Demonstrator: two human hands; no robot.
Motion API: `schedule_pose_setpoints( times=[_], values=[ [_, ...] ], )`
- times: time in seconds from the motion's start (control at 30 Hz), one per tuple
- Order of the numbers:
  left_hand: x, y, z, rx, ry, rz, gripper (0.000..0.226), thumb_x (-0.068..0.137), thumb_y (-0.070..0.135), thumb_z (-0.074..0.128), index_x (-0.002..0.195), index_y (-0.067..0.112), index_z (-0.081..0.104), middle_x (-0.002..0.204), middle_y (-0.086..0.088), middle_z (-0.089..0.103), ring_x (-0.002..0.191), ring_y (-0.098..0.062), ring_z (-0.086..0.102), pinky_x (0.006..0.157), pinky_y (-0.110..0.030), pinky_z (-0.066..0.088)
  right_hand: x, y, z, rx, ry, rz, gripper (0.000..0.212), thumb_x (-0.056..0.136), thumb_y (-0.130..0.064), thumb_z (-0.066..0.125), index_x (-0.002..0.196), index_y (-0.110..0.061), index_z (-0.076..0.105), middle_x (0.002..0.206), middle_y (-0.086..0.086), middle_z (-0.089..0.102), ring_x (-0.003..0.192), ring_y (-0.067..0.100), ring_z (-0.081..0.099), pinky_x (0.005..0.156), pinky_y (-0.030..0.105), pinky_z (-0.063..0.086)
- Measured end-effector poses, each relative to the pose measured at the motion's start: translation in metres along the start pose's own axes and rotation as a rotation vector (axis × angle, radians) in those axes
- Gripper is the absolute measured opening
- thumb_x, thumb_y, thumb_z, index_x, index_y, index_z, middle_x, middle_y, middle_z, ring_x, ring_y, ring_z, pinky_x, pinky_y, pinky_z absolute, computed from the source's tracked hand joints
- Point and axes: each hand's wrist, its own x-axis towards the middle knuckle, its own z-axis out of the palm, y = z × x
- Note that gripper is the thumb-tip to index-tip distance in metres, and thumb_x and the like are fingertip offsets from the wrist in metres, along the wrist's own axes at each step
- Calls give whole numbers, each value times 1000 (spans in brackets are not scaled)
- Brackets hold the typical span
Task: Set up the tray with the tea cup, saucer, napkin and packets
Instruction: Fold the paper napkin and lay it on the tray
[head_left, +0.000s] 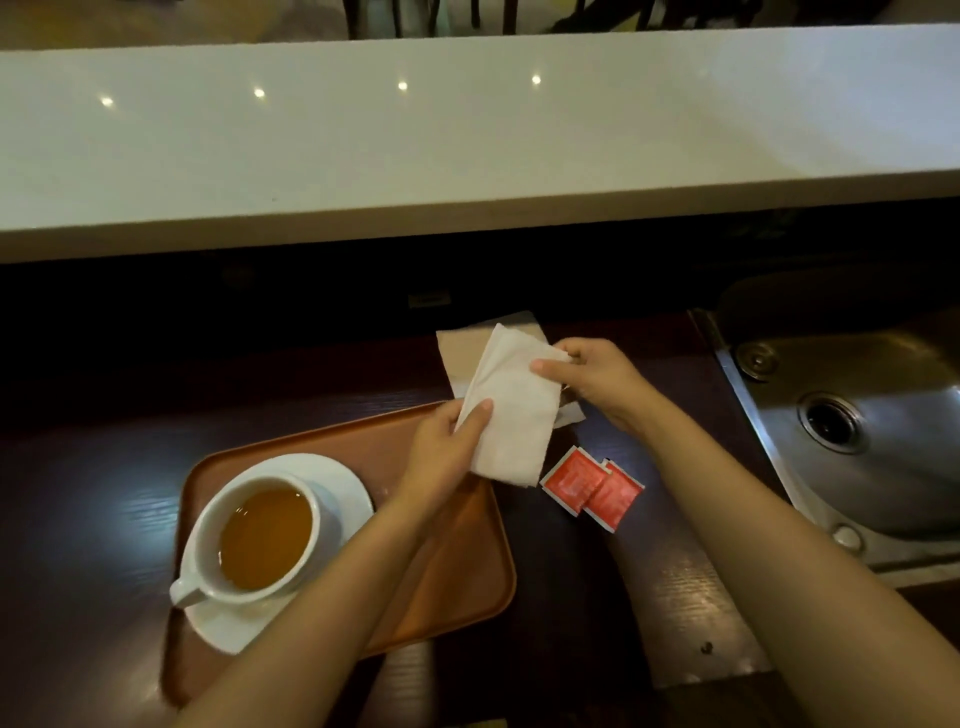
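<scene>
An orange-brown tray (467, 566) lies on the dark wooden counter. On its left part a white cup of tea (260, 538) stands on a white saucer (337, 483), handle toward me. Both hands hold a white napkin (511, 415) just past the tray's far right corner. My left hand (447, 444) pinches its lower left edge, and my right hand (592, 379) grips its upper right corner. Two red packets (592, 487) lie overlapping on the counter to the right of the tray, below the napkin.
A brown paper sheet (462, 353) with more napkins lies under the held napkin. A steel sink (852, 431) with a drain sits at the right. A raised white countertop (467, 140) runs across the back above a dark gap.
</scene>
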Motion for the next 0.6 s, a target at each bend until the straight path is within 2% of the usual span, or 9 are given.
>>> schedule_pose_setpoints(
  times=[0.1, 0.17, 0.23, 0.27, 0.33, 0.4, 0.47, 0.5, 0.6],
  values=[
    [-22, -23, -16, 115, 107, -5, 20, 92, 29, 48, 111, 27, 53, 90, 23, 57, 81, 2, 55, 61, -16, 46, 1, -5, 29, -124, -59, 22, 18, 82, -20, 64, 66, -19, 57, 70, 0, 60, 66, 15, 60, 56, 25, 52],
    [-35, -39, -23, 146, 194, -69, 24, 91, 26, 51, 115, 26, 53, 98, 15, 60, 83, 0, 56, 65, -19, 48, 4, -7, 47, -211, -87, 30, 23, 83, -22, 63, 62, -22, 52, 68, -1, 56, 69, 20, 57, 65, 37, 53],
    [-48, -52, -27, 179, 244, -94, 31, 90, 25, 52, 121, 23, 52, 108, 7, 61, 89, -5, 54, 67, -18, 47, 6, -9, 68, -270, -138, 18, 15, 83, -22, 62, 69, -20, 55, 78, 3, 59, 80, 26, 59, 73, 44, 55],
    [-52, -57, -27, 204, 259, -88, 35, 89, 23, 53, 124, 23, 50, 111, 6, 60, 90, -5, 52, 66, -15, 44, 6, -10, 77, -314, -155, -3, 8, 83, -22, 61, 77, -17, 58, 85, 6, 61, 86, 28, 60, 75, 45, 56],
    [-58, -63, -27, 239, 293, -73, 42, 87, 17, 53, 128, 22, 47, 119, 3, 61, 95, -6, 52, 74, -18, 43, 7, -9, 94, -450, -157, -78, 14, 83, -22, 61, 92, -11, 61, 94, 8, 61, 90, 28, 60, 72, 39, 52],
    [-64, -66, -27, 273, 330, -63, 46, 86, 15, 53, 130, 24, 44, 124, 0, 60, 102, -10, 54, 83, -23, 41, 8, -6, 108, -566, -134, -134, 20, 84, -22, 59, 99, -9, 62, 99, 10, 63, 88, 24, 57, 69, 31, 42],
    [-69, -67, -26, 317, 350, -28, 47, 86, 14, 53, 131, 24, 42, 126, 0, 59, 104, -7, 52, 86, -23, 39, 9, -2, 117, -660, -100, -147, 22, 84, -21, 58, 103, -10, 61, 105, 12, 64, 91, 26, 57, 71, 29, 40],
    [-70, -68, -26, 349, 336, -21, 49, 86, 14, 53, 132, 23, 40, 129, -1, 57, 107, -7, 51, 90, -24, 39, 10, 0, 121, -727, -79, -154, 23, 84, -21, 57, 105, -11, 60, 107, 13, 64, 95, 28, 57, 74, 31, 42],
    [-71, -70, -27, 515, 246, -122, 56, 87, 17, 52, 139, 16, 31, 141, -6, 44, 127, -21, 43, 106, -33, 35, 10, 8, 126, -908, -42, -200, 24, 86, -21, 55, 109, -13, 59, 114, 12, 61, 107, 30, 49, 90, 37, 39]
  ],
)
